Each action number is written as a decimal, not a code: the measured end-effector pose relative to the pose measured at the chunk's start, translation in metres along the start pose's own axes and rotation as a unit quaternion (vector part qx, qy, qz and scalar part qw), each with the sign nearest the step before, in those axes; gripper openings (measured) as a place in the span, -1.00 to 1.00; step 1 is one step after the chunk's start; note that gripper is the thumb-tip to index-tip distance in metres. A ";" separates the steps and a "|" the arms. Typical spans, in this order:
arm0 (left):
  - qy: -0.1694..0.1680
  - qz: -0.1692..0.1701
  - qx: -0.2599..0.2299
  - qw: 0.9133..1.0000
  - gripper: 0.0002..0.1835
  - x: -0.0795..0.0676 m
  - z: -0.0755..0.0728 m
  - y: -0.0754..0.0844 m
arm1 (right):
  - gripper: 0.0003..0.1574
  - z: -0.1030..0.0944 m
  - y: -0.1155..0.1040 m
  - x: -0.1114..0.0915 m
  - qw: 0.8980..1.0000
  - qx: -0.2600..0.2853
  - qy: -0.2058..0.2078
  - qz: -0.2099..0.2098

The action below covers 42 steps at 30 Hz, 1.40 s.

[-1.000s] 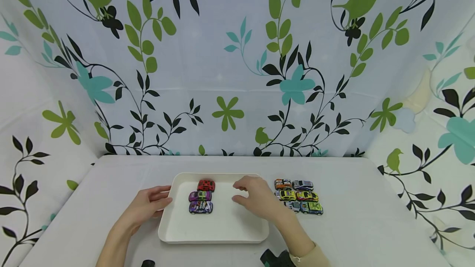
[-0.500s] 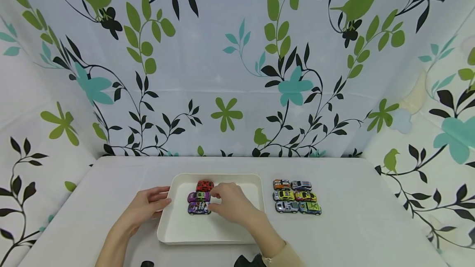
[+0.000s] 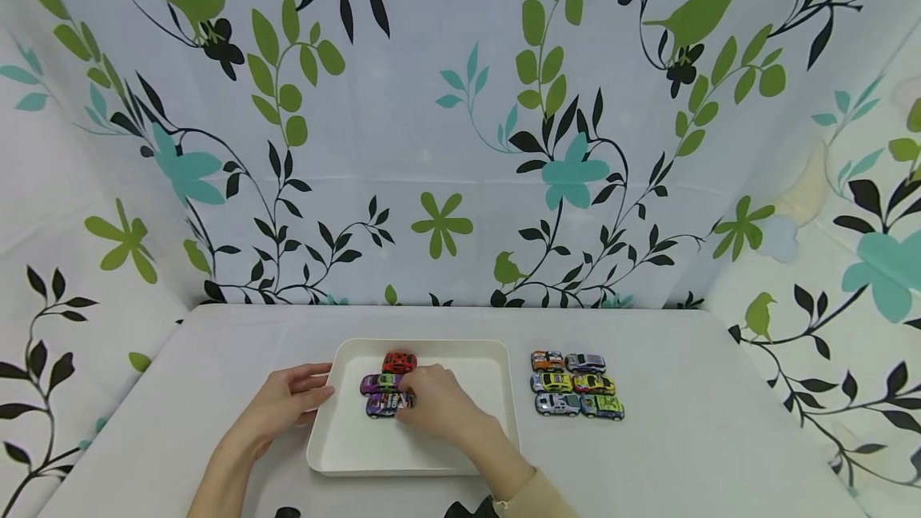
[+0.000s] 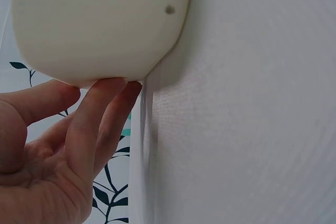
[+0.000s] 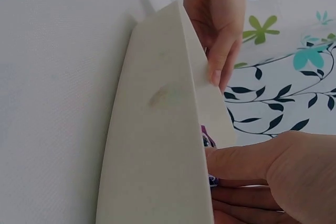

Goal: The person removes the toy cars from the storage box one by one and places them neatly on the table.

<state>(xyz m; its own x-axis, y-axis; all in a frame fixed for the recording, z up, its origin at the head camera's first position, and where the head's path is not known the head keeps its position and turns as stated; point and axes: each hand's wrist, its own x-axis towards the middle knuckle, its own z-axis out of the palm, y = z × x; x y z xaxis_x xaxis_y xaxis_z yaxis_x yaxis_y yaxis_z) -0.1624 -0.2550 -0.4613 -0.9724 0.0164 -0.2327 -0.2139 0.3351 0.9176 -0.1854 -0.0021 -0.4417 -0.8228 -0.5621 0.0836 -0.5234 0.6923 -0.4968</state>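
Note:
My left hand (image 3: 291,396) has its fingertips at the left rim of a white tray (image 3: 460,458); in the left wrist view several fingers (image 4: 86,124) meet the tray's outer wall. My right hand (image 3: 442,406) is over the tray, its thumb and fingers curled around the right end of a purple-and-green toy car (image 3: 377,384). A purple toy car (image 3: 384,404) with a printed hood lies just below it, right at the thumb. A red toy car (image 3: 399,362) sits above both. In the right wrist view the thumb (image 5: 236,162) partly hides a purple car (image 5: 208,137).
Right of the tray several toy cars stand grouped in two columns, among them a silver one (image 3: 557,404), a green-yellow one (image 3: 603,407) and an orange one (image 3: 548,360). A patterned curtain (image 3: 374,142) hangs behind the white table (image 3: 683,422).
My right hand has swept left across the tray to the purple cars. The purple-and-green car has shifted slightly left. My left hand stays at the tray's rim.

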 end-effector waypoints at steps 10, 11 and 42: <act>0.001 -0.002 0.004 1.000 -0.43 0.001 0.001 0.000 | -0.64 0.004 -0.001 0.001 1.000 -0.019 0.005 0.011; -0.001 -0.001 0.006 1.000 -0.43 0.002 0.001 0.000 | -0.66 0.004 -0.001 0.001 1.000 -0.018 0.005 0.011; 0.001 -0.006 0.008 1.000 -0.43 0.001 0.000 0.001 | -0.76 -0.009 0.026 -0.011 1.000 -0.009 0.006 -0.001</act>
<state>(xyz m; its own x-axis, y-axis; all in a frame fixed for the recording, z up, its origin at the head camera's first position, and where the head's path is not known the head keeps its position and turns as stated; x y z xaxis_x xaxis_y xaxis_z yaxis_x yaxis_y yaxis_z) -0.1635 -0.2543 -0.4605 -0.9697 0.0109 -0.2442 -0.2250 0.3500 0.9093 -0.1919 0.0264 -0.4481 -0.8250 -0.5571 0.0952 -0.5282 0.7001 -0.4806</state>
